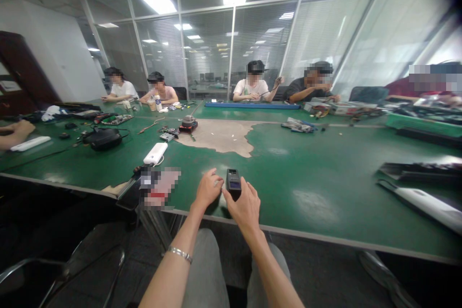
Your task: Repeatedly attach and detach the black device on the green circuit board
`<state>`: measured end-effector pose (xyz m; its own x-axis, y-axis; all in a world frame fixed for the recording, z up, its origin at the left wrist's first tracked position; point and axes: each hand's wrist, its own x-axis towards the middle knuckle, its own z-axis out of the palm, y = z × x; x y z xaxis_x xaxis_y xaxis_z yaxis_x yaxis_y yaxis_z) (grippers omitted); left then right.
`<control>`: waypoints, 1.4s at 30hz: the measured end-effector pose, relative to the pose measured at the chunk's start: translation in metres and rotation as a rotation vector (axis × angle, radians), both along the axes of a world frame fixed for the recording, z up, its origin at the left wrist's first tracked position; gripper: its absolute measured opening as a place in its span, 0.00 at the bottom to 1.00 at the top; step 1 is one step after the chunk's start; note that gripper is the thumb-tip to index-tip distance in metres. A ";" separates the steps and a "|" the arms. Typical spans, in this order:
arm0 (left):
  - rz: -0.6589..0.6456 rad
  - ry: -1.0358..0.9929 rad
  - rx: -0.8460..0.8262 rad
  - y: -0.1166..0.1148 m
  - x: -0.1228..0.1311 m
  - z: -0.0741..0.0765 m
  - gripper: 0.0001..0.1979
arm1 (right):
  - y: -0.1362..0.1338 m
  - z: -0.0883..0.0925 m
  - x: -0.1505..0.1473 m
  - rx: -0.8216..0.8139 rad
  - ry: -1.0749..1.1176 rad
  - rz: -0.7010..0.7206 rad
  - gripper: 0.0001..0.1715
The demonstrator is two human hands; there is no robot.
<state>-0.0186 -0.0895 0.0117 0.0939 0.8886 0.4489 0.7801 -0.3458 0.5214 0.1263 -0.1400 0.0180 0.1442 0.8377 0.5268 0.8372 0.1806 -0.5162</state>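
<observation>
A small black box-shaped device with a little dark bluish display stands at the table's near edge, in front of me. My right hand is closed around its right and near sides, with the thumb on the near left side and the fingers along the right. Just left of the device is my left hand, its fingers loosely bent and apart, pointing towards it. No object shows in the left hand, and a narrow gap separates its fingertips from the device.
Left of my hands lie a white power bank with a cable and a blurred-out red-and-pink item. Beyond are a black pouch, a round dark part and grey gloves. Several people sit across the green table.
</observation>
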 end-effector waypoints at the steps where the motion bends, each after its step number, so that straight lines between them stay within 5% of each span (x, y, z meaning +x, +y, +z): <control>1: -0.004 0.000 -0.001 0.000 0.000 0.000 0.12 | 0.002 -0.001 0.001 0.009 0.015 0.005 0.44; 8: -0.020 0.036 0.001 -0.001 0.001 0.001 0.14 | 0.010 -0.005 0.001 -0.013 0.070 0.013 0.36; 16: -0.062 0.080 -0.009 -0.002 0.000 0.005 0.17 | 0.008 -0.009 0.001 0.017 0.084 0.013 0.38; 23: -0.058 0.115 -0.024 -0.002 0.001 0.005 0.16 | 0.005 -0.002 0.001 0.000 0.089 0.024 0.26; 42: -0.030 0.085 -0.007 -0.008 0.003 0.006 0.16 | 0.011 0.007 0.003 0.020 0.149 0.116 0.26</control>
<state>-0.0156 -0.0973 0.0178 0.1578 0.8878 0.4322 0.8108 -0.3664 0.4565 0.1291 -0.1293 0.0253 0.1252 0.8429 0.5232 0.7247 0.2825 -0.6285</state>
